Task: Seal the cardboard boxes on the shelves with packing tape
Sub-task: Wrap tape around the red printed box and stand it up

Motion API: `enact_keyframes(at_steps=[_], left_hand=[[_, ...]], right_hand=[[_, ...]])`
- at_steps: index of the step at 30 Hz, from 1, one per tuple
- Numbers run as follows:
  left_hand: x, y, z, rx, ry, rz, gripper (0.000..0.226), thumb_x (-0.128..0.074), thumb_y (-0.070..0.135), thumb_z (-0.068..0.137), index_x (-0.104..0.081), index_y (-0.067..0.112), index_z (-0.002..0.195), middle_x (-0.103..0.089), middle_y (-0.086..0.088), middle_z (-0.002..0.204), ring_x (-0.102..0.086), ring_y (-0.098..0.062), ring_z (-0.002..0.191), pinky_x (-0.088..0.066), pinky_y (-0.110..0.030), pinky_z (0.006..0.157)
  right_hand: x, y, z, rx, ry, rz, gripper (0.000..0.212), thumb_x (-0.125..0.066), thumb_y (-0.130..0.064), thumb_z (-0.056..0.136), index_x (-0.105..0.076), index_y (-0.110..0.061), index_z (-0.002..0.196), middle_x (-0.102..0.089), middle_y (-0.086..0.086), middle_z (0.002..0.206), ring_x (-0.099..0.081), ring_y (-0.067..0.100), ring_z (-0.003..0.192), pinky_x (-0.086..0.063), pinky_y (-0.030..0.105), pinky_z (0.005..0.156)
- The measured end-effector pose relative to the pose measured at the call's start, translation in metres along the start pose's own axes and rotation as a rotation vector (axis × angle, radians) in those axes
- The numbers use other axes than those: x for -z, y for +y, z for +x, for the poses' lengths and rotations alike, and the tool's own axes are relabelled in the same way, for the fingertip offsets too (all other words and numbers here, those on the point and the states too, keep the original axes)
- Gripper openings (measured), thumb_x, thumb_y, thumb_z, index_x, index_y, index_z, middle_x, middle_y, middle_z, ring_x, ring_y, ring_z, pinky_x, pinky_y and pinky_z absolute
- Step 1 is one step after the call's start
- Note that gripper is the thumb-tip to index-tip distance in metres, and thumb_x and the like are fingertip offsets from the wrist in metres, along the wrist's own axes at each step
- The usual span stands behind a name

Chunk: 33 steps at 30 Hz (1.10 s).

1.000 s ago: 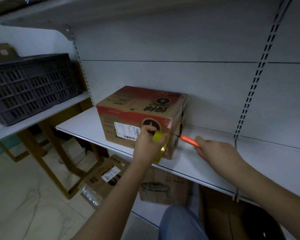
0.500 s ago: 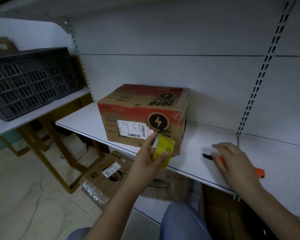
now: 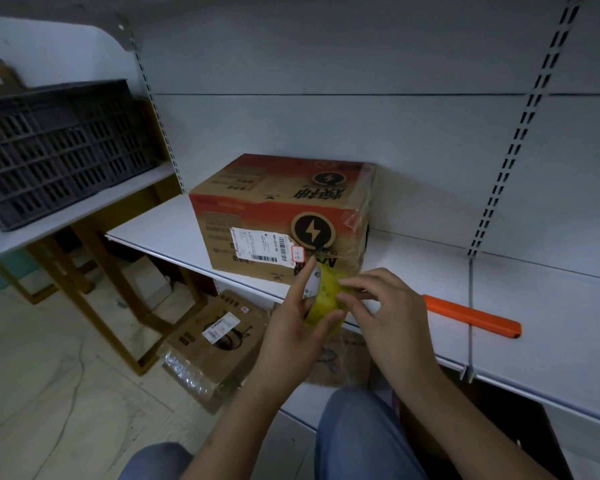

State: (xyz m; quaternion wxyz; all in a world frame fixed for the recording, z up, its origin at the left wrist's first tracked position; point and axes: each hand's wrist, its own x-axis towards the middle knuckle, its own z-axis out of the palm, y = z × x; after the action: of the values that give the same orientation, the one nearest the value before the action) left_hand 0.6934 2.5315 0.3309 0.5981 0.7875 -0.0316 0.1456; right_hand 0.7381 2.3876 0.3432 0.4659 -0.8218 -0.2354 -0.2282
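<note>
Yellow packing tape roll, gripped in left hand off the white shelf's front edge below the printed cardboard box: right hand fingertips pinch its rim, so lift the free end squarely.

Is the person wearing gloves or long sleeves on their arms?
No. Both the left hand and the right hand are bare, with no gloves, rings or watch showing. The forearms are bare too, no sleeves in view. Blue trousers show below.

black crate, orange cutter, wooden frame
</note>
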Motion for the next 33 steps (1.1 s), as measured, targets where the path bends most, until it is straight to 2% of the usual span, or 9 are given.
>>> enact_keyframes(at_steps=[7,10,12,15,18,21,24,28,33], left_hand=[[-0.004,0.000,0.000,-0.026,-0.040,0.095,0.082,-0.069,0.023,0.093,-0.019,0.046,0.154,-0.074,0.003,0.092,-0.072,-0.014,0.085,-0.059,-0.046,0.083],[-0.008,-0.001,0.006,-0.008,-0.020,0.184,0.079,-0.069,0.031,0.093,-0.021,0.045,0.154,-0.073,-0.003,0.088,-0.071,-0.016,0.078,-0.060,-0.043,0.075],[-0.007,-0.004,0.017,0.038,-0.003,0.308,0.068,-0.068,0.044,0.091,-0.034,0.046,0.149,-0.072,-0.002,0.090,-0.068,-0.014,0.074,-0.060,-0.039,0.072],[-0.010,0.000,0.024,0.050,-0.130,0.365,0.049,-0.061,0.058,0.089,-0.051,0.046,0.135,-0.070,0.004,0.103,-0.067,-0.005,0.081,-0.060,-0.030,0.069],[-0.015,0.019,0.027,-0.013,-0.285,0.268,0.049,-0.046,0.064,0.092,-0.055,0.037,0.132,-0.065,0.009,0.082,-0.063,0.000,0.071,-0.050,-0.021,0.065],[-0.005,0.041,0.049,-0.218,-0.084,0.446,0.041,-0.034,0.051,0.104,-0.064,0.025,0.112,-0.064,0.007,0.080,-0.062,-0.006,0.073,-0.053,-0.030,0.065],[0.000,0.066,0.094,-0.510,0.208,0.753,0.037,-0.033,0.033,0.108,-0.066,0.018,0.100,-0.063,0.004,0.087,-0.057,-0.015,0.078,-0.048,-0.036,0.069],[-0.009,0.053,0.161,-0.647,0.137,1.006,0.034,-0.037,0.028,0.107,-0.067,0.017,0.120,-0.069,-0.005,0.111,-0.062,-0.027,0.101,-0.044,-0.037,0.079],[-0.022,0.012,0.177,-0.785,0.279,1.126,0.034,-0.044,0.030,0.103,-0.073,0.015,0.095,-0.074,-0.002,0.097,-0.068,-0.023,0.083,-0.046,-0.033,0.067]], right_hand=[[0.001,-0.004,0.013,-0.079,-0.086,-0.092,0.009,-0.063,-0.015,0.094,-0.063,-0.023,0.090,-0.061,-0.008,0.091,-0.057,0.004,0.084,-0.043,0.010,0.071],[0.002,-0.005,0.014,-0.127,-0.170,-0.118,0.019,-0.055,-0.008,0.096,-0.053,-0.024,0.086,-0.054,-0.009,0.088,-0.052,0.006,0.084,-0.038,0.011,0.067],[0.013,-0.006,0.012,-0.055,-0.150,-0.095,0.024,-0.055,-0.002,0.093,-0.052,-0.022,0.081,-0.052,-0.012,0.082,-0.051,0.003,0.080,-0.038,0.011,0.067],[0.035,-0.001,0.009,-0.026,-0.077,-0.063,0.023,-0.057,0.002,0.091,-0.054,-0.018,0.080,-0.054,-0.011,0.078,-0.052,-0.002,0.079,-0.037,0.006,0.068],[0.060,0.011,0.025,-0.038,-0.021,-0.122,0.019,-0.056,-0.003,0.093,-0.053,-0.018,0.083,-0.055,-0.007,0.081,-0.051,-0.001,0.077,-0.034,0.008,0.066],[0.089,0.024,0.047,0.059,-0.074,-0.257,0.018,-0.060,-0.001,0.088,-0.053,-0.016,0.082,-0.053,-0.004,0.079,-0.046,0.008,0.070,-0.029,0.019,0.061],[0.109,0.031,0.061,0.123,-0.246,-0.358,0.018,-0.061,0.000,0.086,-0.053,-0.016,0.080,-0.051,-0.005,0.077,-0.045,0.004,0.070,-0.032,0.015,0.063],[0.120,0.045,0.076,0.138,-0.257,-0.414,0.023,-0.061,0.002,0.085,-0.050,-0.017,0.079,-0.050,-0.002,0.078,-0.044,0.015,0.072,-0.024,0.026,0.063],[0.129,0.055,0.079,0.131,-0.140,-0.389,0.019,-0.059,0.002,0.085,-0.051,-0.015,0.081,-0.052,0.000,0.079,-0.046,0.018,0.073,-0.023,0.028,0.064]])
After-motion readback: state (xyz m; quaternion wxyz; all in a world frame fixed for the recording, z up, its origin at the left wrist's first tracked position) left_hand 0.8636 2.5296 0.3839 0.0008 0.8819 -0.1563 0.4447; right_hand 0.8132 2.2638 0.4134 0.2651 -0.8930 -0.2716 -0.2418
